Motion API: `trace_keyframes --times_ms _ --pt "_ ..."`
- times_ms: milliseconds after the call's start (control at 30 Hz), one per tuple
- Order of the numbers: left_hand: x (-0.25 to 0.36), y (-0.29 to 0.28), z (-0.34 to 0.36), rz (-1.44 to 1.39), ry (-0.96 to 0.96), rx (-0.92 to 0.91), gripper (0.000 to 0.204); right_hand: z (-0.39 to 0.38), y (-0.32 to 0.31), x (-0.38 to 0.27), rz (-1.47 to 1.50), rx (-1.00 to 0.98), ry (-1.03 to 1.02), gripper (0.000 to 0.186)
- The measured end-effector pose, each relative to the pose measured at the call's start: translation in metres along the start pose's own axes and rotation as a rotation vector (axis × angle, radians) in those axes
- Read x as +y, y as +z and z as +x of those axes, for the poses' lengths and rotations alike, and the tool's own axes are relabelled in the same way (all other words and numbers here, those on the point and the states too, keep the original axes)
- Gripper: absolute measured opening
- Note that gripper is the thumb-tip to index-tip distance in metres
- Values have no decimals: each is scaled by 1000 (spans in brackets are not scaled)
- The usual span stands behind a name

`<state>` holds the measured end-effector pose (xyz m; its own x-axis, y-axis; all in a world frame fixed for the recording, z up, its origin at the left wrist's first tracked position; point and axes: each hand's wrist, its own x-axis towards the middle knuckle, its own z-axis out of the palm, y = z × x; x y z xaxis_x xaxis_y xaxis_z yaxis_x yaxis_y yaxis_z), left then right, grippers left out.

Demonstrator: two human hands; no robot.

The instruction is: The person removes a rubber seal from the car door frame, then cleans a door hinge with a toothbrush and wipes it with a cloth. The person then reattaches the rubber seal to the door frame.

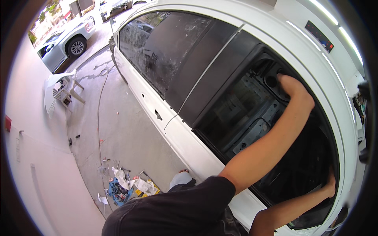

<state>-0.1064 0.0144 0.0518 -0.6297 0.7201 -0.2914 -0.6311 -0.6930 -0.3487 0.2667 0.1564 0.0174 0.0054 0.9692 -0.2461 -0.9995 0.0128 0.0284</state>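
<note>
A white car (193,149) stands beside me, with a dark rear window opening (232,114) framed in black. My left hand (291,84) reaches into the upper part of that opening. Its bent fingers press at a black panel with a round hole (271,81); most of the fingers are hidden, and what they grip does not show. At the opening's far lower edge, my right hand (330,187) lies against the black window frame (335,157), its fingers partly hidden. Bare metal with holes (258,122) shows inside the car, below the black panel.
A dusty front window (161,47) and a door handle recess (158,115) lie further left. On the floor are a blue tray of small parts (119,191), white cloths (143,185) and tools. A long hose (99,118), a white plastic chair (71,90) and another vehicle (65,45) stand beyond.
</note>
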Motion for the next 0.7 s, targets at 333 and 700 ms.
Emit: trace_keyframes --times_ms 333,700 --pt "47 -29 46 129 45 153 60 33 -22 65 87 -116 10 76" --pt "46 -37 74 216 -60 1 66 25 -22 68 124 -167 7 78"
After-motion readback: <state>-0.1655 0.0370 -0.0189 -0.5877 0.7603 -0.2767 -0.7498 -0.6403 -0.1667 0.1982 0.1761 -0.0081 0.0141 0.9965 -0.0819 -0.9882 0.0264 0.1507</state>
